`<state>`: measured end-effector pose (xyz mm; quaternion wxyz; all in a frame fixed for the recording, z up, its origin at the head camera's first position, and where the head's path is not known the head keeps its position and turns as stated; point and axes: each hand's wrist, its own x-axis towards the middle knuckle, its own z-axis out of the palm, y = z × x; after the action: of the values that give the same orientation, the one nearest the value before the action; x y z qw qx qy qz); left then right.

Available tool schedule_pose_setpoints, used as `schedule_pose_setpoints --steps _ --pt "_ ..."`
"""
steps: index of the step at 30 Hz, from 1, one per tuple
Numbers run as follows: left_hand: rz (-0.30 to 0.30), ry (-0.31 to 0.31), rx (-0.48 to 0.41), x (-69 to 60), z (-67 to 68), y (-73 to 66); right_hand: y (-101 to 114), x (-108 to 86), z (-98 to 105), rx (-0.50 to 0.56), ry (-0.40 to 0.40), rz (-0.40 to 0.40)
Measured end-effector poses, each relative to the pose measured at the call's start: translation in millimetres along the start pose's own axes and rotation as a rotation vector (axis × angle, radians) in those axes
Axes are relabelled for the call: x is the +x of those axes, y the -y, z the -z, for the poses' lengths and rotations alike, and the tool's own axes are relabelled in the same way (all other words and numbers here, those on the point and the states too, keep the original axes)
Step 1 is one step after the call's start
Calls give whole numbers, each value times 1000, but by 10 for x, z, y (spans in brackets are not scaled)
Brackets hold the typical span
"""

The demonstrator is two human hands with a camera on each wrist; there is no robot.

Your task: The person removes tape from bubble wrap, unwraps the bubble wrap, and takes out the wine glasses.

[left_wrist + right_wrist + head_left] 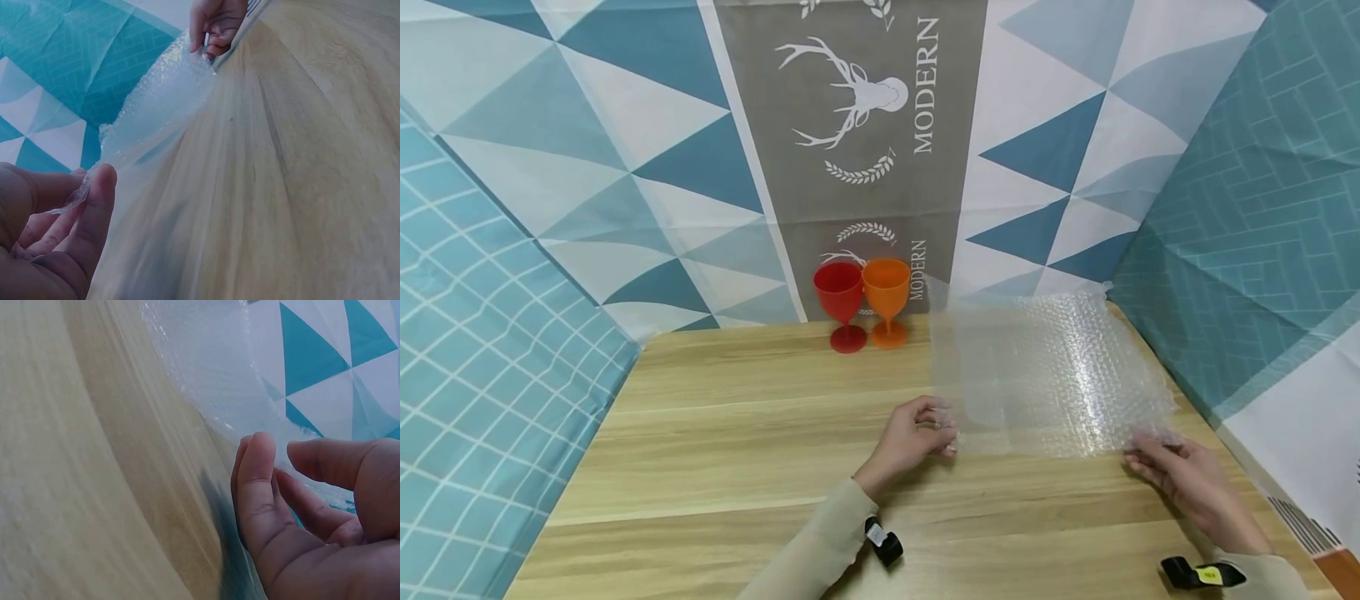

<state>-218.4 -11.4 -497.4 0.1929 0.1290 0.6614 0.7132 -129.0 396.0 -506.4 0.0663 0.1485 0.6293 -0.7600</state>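
A clear sheet of bubble wrap (1037, 375) spreads between my two hands over the right side of the wooden table. Its near left corner is pinched between the thumb and fingers of my left hand (913, 433), and the left wrist view shows the film (156, 106) running from that pinch towards the other hand. My right hand (1187, 479) holds the near right corner. In the right wrist view the wrap (212, 375) passes between its thumb and curled fingers. Behind the sheet's left edge stand a red goblet (839, 292) and an orange goblet (887, 287), upright side by side.
The wooden table (715, 433) ends at a patterned cloth wall (857, 192) close behind the goblets. Blue cloth walls rise along the left (490, 333) and right (1247, 233) sides. Black straps with small devices circle both wrists.
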Motion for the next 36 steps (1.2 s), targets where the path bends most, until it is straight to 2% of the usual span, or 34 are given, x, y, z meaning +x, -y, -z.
schedule_pose_setpoints --steps 7,13,20,22,27,33,36 --pt "-1 -9 30 83 -49 23 16 15 46 102 -8 28" --pt "-25 -18 116 127 -90 -5 63 21 66 173 7 69" --pt "-41 -36 187 184 -146 -27 87 35 53 161 -81 55" --pt "-49 -46 237 202 -153 -21 88 36 51 172 -99 53" --pt "-78 -65 428 235 -175 -28 108 38 40 168 -135 76" --pt "-80 -57 552 291 -205 -46 171 86 1 20 -207 117" --pt "-88 -70 628 329 -224 -40 188 115 -14 -6 -238 124"
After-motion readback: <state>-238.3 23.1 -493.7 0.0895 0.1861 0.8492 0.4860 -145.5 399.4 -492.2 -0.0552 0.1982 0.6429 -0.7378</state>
